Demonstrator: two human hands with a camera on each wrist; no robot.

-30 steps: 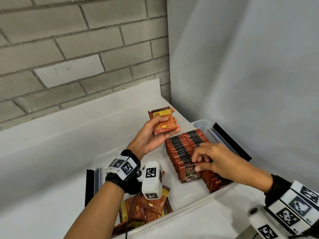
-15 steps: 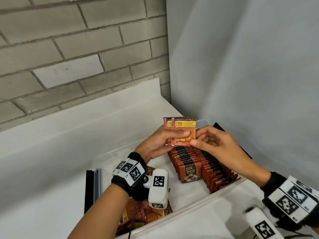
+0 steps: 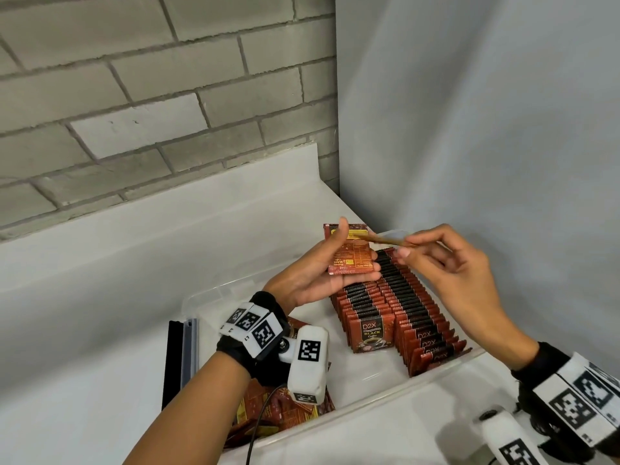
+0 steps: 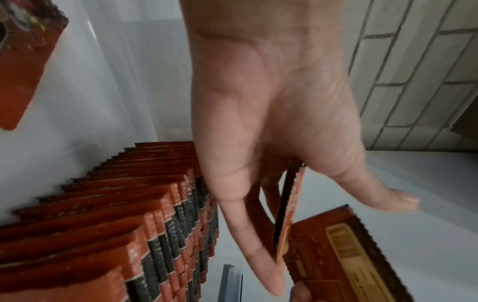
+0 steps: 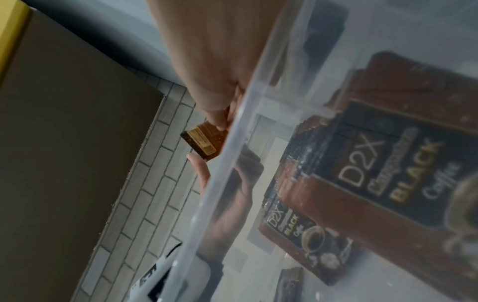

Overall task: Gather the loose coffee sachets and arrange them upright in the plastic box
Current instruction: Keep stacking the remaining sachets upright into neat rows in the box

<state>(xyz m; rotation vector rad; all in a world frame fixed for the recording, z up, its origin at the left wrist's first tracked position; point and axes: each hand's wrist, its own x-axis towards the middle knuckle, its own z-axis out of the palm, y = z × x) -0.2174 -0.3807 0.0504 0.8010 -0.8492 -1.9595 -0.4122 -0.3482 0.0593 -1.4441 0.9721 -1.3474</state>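
At the box's near-left corner loose sachets (image 3: pixel 285 411) lie flat; two upright rows (image 3: pixel 396 307) run toward the plastic box's (image 3: pixel 385 402) far-right corner. Above them the left hand (image 3: pixel 312 273) cradles one sachet (image 3: pixel 349 251) — thumb across it — while the right hand (image 3: pixel 449 260) pinches another (image 3: pixel 385 239) edge-on.

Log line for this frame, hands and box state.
left hand: holds sachet | right hand: pinches second sachet edge-on | plastic box: upright rows, loose pile unsorted

A grey brick wall (image 3: pixel 134 95) meets a plain pale wall (image 3: pixel 469 112) above a white counter (image 3: pixel 100 297).
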